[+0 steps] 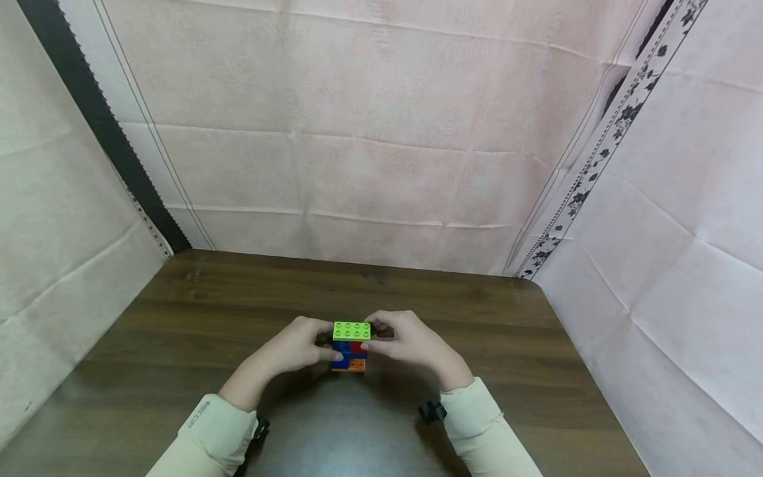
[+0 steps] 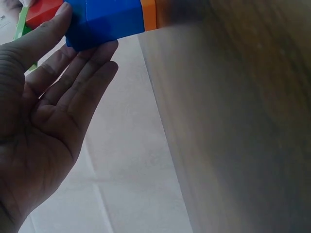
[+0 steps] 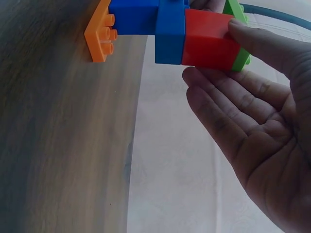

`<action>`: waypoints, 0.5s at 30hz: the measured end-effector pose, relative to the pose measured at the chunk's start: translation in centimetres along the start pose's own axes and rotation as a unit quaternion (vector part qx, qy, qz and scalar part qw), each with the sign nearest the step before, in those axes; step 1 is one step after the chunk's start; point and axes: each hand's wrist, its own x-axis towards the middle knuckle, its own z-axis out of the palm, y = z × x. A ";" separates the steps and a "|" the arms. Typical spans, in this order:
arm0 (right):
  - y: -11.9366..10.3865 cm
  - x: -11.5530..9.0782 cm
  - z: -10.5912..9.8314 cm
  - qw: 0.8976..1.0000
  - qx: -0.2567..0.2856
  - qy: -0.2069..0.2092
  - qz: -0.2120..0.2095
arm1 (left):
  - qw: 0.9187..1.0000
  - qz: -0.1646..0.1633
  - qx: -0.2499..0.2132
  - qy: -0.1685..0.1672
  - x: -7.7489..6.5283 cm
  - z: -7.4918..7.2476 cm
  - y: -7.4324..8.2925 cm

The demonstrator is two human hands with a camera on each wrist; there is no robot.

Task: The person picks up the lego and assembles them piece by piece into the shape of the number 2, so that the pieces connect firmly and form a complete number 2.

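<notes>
A small stack of toy building bricks stands upright between the two hands in the head view. Its base is an orange plate (image 3: pixel 99 34) whose studs are partly exposed. Blue bricks (image 2: pixel 109 22) rise from the base, a red brick (image 3: pixel 208 39) sits higher on the right, and a bright green studded plate (image 1: pixel 352 331) caps the stack. The left hand (image 1: pixel 295 349) grips the stack from the left, its thumb on the blue bricks and other fingers behind. From the right, the right hand (image 1: pixel 411 341) pinches it, thumb against the red brick near the green plate.
The stack is at the middle of a dark brown wooden table (image 1: pixel 197 344). Pale patterned cloth (image 1: pixel 381 132) hangs behind the table and along both sides. Dark straps with a small black device (image 1: pixel 432 412) show at the cuffs of the light sleeves (image 1: pixel 217 430).
</notes>
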 end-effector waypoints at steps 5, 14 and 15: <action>0.1 -0.3 -0.1 1.000 0.005 0.000 0.010 | 1.000 0.001 0.007 0.004 -0.1 0.1 0.0; 0.7 -0.6 0.2 1.000 0.004 0.000 0.016 | 1.000 -0.005 0.013 0.016 -0.6 0.0 -0.2; 0.8 -0.7 0.2 1.000 0.005 0.000 0.016 | 1.000 -0.004 0.011 0.016 -0.6 0.0 -0.2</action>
